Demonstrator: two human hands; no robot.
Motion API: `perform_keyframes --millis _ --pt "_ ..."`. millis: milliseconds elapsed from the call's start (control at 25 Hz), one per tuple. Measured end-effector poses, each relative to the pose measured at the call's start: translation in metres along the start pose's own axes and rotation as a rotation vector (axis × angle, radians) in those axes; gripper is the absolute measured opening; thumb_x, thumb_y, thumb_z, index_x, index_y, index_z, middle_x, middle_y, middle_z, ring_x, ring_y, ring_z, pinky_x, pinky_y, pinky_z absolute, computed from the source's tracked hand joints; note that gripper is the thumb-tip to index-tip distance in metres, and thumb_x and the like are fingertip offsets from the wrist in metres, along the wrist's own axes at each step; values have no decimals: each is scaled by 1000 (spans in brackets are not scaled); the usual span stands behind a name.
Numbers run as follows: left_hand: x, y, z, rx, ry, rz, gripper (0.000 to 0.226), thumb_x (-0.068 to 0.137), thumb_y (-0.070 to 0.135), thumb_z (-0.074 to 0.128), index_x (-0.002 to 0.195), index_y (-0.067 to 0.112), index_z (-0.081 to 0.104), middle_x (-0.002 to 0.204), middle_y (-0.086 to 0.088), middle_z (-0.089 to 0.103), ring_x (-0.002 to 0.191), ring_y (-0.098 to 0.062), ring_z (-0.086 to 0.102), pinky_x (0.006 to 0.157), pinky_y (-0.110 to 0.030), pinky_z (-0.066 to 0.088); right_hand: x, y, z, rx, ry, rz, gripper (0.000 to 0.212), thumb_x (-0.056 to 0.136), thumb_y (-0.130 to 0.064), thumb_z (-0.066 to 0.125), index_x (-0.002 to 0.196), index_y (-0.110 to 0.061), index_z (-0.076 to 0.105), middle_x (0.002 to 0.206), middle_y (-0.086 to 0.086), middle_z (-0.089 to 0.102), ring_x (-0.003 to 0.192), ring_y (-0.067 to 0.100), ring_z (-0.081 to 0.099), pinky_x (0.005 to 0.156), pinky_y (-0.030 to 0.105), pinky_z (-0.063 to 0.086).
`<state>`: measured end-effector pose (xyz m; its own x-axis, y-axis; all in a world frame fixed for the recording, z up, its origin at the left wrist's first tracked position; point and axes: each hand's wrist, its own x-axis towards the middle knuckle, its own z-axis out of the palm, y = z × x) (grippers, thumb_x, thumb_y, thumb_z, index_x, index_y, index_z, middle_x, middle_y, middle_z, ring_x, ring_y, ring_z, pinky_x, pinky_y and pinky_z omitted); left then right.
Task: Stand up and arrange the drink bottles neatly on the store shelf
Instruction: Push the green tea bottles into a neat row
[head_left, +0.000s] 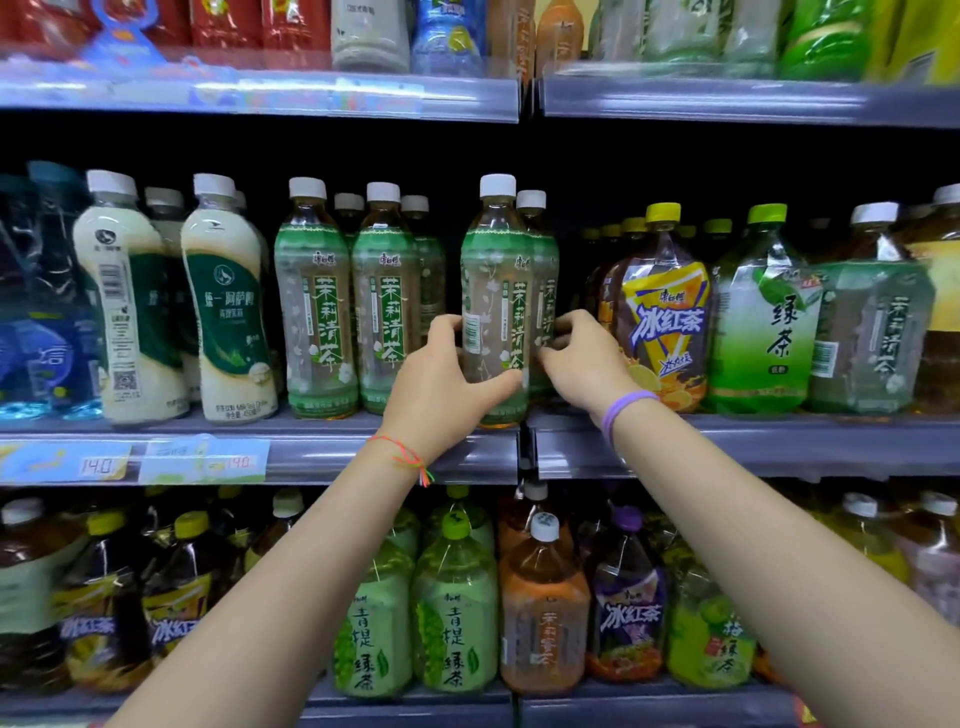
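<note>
On the middle shelf (363, 452) stands a green-labelled jasmine tea bottle (496, 270) with a white cap, upright at the shelf's front edge. My left hand (441, 384) grips its lower half, thumb across the front. A second jasmine tea bottle (543, 260) stands just behind and to the right of it; my right hand (582, 358) has curled fingers on its lower label. Two more jasmine tea bottles (317, 306) stand upright to the left, with a gap between them and the gripped one.
Left of these stand milky white bottles (223, 306) and blue bottles (47, 322). To the right are large iced tea (662, 312) and green tea bottles (761, 322). The lower shelf holds several large bottles (457, 613). Price tags (208, 460) sit on the shelf edge.
</note>
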<state>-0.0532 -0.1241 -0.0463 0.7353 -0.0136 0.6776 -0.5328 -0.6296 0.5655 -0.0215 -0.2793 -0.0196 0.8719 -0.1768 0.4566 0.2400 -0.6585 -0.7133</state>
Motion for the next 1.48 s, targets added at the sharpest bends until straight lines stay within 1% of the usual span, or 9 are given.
perform_keyframes --millis 280,440,640,800,920,1040,1160,1280,1480 --pt "3 11 21 -52 -68 55 76 80 49 75 143 21 41 123 4 64 110 -13 61 93 -31 52 -26 -17 -8 498 -78 114 59 100 -56 26 136 -16 51 126 2 59 110 19 56 96 37 46" --pt "27 17 30 -22 -149 -84 111 75 54 76 156 13 12 155 -12 31 142 -28 34 113 -42 36 -16 -19 -3 676 -50 192 75 96 -69 22 148 -19 40 143 -4 47 133 21 45 115 43 34" --pt "57 8 36 -306 -383 -177 117 68 49 85 154 17 13 125 10 59 115 -8 59 102 -35 50 -13 -18 2 801 -62 183 72 92 -73 25 130 -23 60 121 3 65 113 21 61 107 43 44" --pt "55 5 30 -126 -493 -94 100 89 40 68 157 14 0 126 8 56 117 -10 56 92 -19 44 -25 -24 -1 539 35 -37 63 101 -59 26 146 -17 40 136 2 51 128 20 46 104 28 32" --pt "35 0 9 27 -167 150 81 87 48 60 153 16 26 143 -4 49 131 -18 48 107 -36 42 -43 -37 8 289 372 -435 67 102 -39 36 155 -3 18 161 14 21 149 23 18 119 27 15" --pt "10 -13 -22 83 436 302 42 94 26 52 132 7 52 130 -10 51 124 -24 46 106 -37 38 -46 -52 31 246 488 -714 47 92 -11 46 137 2 46 144 18 45 137 27 39 117 38 29" --pt "-9 -8 -39 -194 375 -16 47 100 24 45 145 12 38 146 -6 38 135 -17 34 116 -39 28 -42 -70 54 263 147 -493 29 94 -8 48 122 -11 54 119 4 58 107 16 54 95 36 46" --pt "-14 -2 -42 -319 172 -193 61 102 35 42 156 20 17 161 2 21 146 -10 20 120 -32 18 -32 -86 69 376 -206 -132 67 88 -36 57 146 -11 34 126 2 48 114 19 50 97 33 42" --pt "2 -5 -59 -486 112 -266 61 100 38 46 154 23 23 142 5 43 132 -11 40 106 -29 31 -22 -88 83 267 -140 -32 81 80 -40 71 144 -7 33 138 13 49 122 29 53 101 45 47"
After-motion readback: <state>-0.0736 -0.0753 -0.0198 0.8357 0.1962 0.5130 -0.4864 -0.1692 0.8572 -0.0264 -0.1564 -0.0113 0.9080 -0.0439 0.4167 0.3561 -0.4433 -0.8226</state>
